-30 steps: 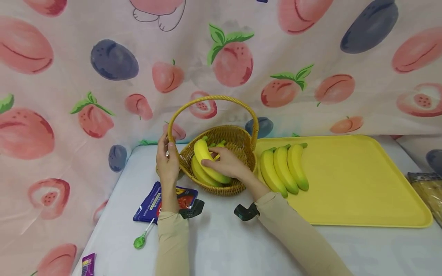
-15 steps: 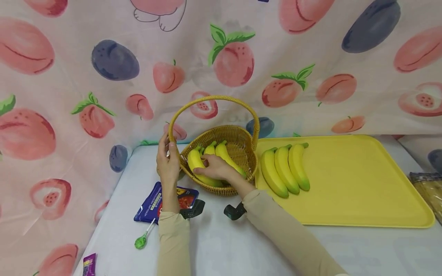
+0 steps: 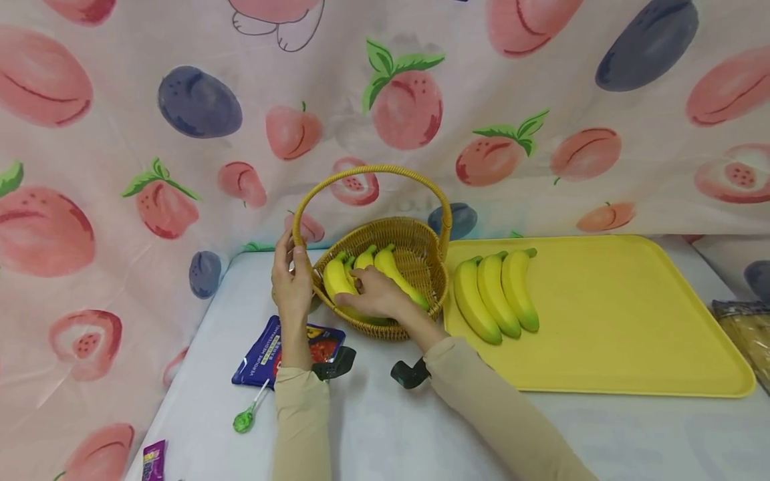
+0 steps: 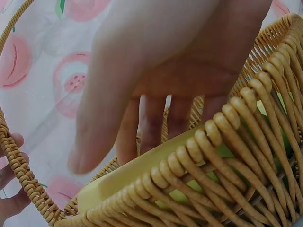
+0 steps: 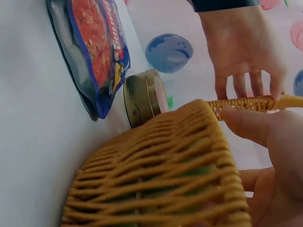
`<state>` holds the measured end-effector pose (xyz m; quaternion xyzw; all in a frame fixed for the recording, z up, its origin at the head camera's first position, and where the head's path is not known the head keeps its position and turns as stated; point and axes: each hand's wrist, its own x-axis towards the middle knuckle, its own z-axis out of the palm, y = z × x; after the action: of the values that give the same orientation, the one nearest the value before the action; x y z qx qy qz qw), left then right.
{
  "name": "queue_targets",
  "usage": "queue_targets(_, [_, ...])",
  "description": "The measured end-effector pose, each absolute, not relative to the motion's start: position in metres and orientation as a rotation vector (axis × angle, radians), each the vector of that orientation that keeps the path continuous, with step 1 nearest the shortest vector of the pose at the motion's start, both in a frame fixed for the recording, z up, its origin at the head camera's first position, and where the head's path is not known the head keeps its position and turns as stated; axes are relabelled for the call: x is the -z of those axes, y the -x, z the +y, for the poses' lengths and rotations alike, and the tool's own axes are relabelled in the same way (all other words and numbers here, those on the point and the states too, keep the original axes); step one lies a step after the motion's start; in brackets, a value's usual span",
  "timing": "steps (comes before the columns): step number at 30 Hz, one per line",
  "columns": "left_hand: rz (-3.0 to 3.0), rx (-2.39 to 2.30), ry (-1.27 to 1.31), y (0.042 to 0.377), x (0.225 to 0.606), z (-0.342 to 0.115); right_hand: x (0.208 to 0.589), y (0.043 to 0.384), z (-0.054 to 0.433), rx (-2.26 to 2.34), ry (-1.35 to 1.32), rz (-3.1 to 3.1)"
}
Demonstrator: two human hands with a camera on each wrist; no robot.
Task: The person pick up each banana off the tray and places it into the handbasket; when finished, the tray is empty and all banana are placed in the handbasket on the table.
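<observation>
A wicker basket (image 3: 436, 294) with a tall arched handle (image 3: 373, 170) holds several yellow bananas with green tips. The left hand (image 3: 293, 284) holds the left foot of this handle between thumb and fingers. Inside the basket is the right hand (image 3: 377, 294), over the leftmost banana (image 3: 335, 277). In the left wrist view, the right hand's fingers (image 4: 151, 123) hang fairly straight behind a banana (image 4: 137, 172), its thumb apart on the near side. Another banana (image 3: 398, 277) lies to the right of that hand. The right hand hides part of the bananas.
Three bananas (image 3: 492, 294) lie on a yellow tray (image 3: 619, 321) right of the basket. A blue pouch (image 3: 259, 357), a green lollipop (image 3: 243, 419) and a purple packet (image 3: 153, 461) are at left. A gold tin (image 5: 142, 97) stands beside the basket. A clear-wrapped package (image 3: 742, 334) sits far right.
The right hand has lowered a banana to the left side of the basket, among the others. Its grip has loosened since. The left hand has stayed at the handle.
</observation>
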<state>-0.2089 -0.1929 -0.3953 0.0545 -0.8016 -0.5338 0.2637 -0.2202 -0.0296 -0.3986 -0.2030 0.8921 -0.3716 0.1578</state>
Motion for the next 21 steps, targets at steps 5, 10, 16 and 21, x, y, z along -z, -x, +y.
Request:
queue_targets(5, [-2.148, 1.465, -0.136, 0.209, 0.395, -0.191, 0.397, 0.215, -0.014, 1.160, 0.592, 2.553])
queue_targets(10, [-2.123, 1.489, -0.121, 0.210, 0.395, -0.191, 0.393, 0.211, 0.004, 1.317, 0.615, 2.568])
queue_targets(16, [-2.128, 1.491, -0.119, 0.210, 0.396, -0.190, 0.393, 0.199, 0.027, 1.427, 0.586, 2.625])
queue_targets(21, [-2.121, 1.495, -0.126, 0.209, 0.396, -0.188, 0.397, 0.192, 0.045, 1.524, 0.628, 2.632])
